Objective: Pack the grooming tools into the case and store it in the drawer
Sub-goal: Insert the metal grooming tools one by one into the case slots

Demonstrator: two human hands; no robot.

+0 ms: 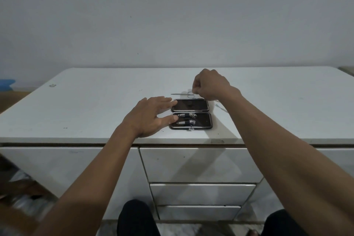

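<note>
head: r hand [209, 85] pinching scissors [183, 94] behind case [191, 114].

Countertop [95, 105] wide open on the left & far right, easy reach. Open case [191, 114] sits mid-front w/ left hand [151, 117] covering its left edge; scissors [183, 94] lie just behind it under the right hand [209, 84], so approach from behind is blocked.
</note>
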